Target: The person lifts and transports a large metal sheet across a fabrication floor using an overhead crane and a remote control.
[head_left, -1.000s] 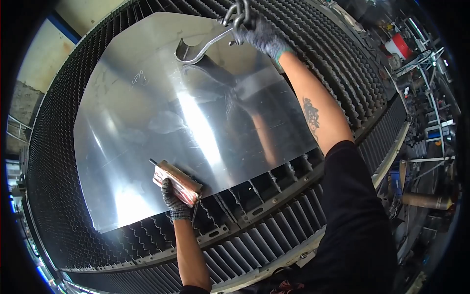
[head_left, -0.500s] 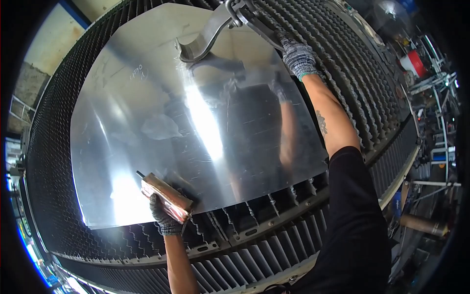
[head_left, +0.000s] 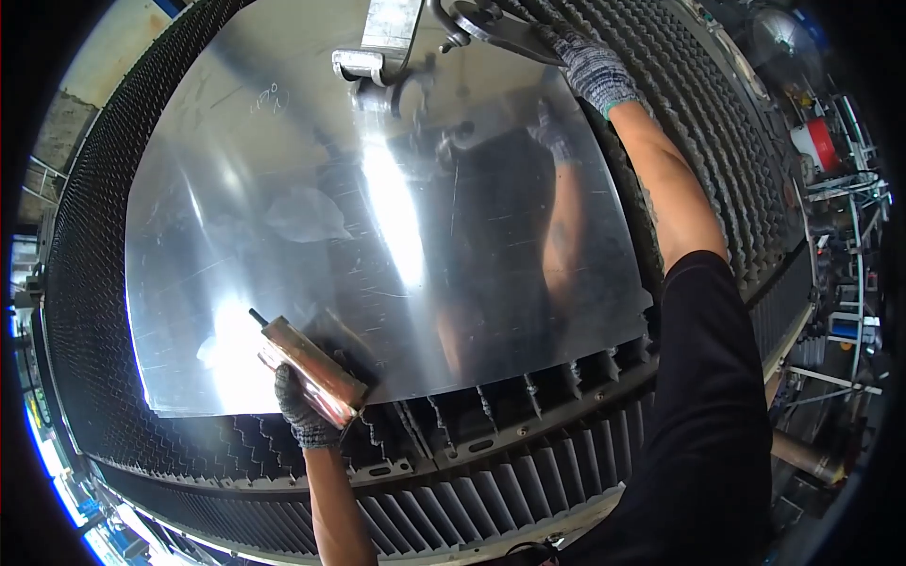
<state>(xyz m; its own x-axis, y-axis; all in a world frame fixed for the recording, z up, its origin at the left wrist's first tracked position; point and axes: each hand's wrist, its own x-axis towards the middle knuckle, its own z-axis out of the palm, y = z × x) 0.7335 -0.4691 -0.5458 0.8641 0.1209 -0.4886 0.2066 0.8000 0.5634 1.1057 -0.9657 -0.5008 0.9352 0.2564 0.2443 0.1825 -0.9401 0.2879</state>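
My left hand [head_left: 302, 410], in a dark knitted glove, is closed around a box-shaped, copper-and-brown metal block [head_left: 316, 370] with a short dark pin at its far end. It holds the block over the near edge of a large shiny metal sheet [head_left: 255, 189]. My right hand [head_left: 597, 74], in a grey knitted glove, grips the end of a jointed steel tool [head_left: 510, 36] above the sheet's far right side. From the tool's other side a wide bright steel strap with a rolled end [head_left: 392, 26] hangs over the sheet. My right fingertips are partly hidden.
Beneath the sheet lies a bed of toothed metal slats [head_left: 684, 123], bare on the right. A slotted frame rail [head_left: 528, 429] runs along the near side. Metal racks and a red-and-white round object [head_left: 819, 143] stand on the far right.
The jointed tool has swung, turning its strap to face me, and my right hand has moved slightly right. My left hand and the block have shifted a little left and away.
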